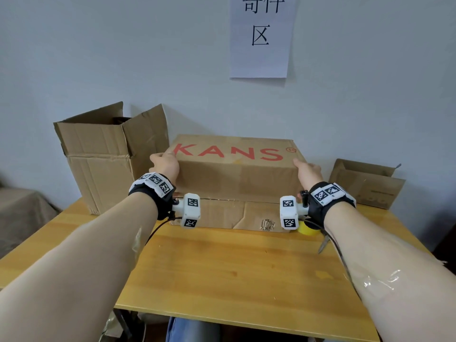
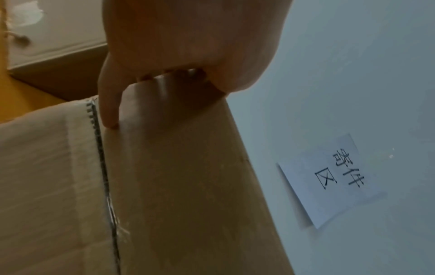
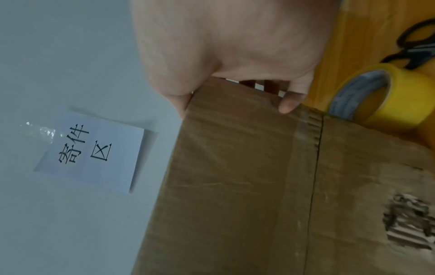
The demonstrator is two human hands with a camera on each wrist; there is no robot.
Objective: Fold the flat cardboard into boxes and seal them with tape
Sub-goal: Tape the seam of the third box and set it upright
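Two hands clamp the KANS box (image 1: 237, 174) at its ends.
Left hand (image 1: 164, 164) and right hand (image 1: 307, 174) grip opposite top corners; cardboard looks light, stiff, crushable.

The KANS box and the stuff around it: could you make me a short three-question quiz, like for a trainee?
1. True or false: both hands grip the KANS box at its two ends.
2. Which lies nearest the right hand? A) a red marker B) the yellow tape roll C) a stapler
3. Fill in: the tall box beside the left hand has its top flaps ____.

Key
1. True: each hand holds one end, the thumb on top, the fingers round the end.
2. B. The tape roll sits on the table by the box's right corner, with scissors beyond it.
3. Open.
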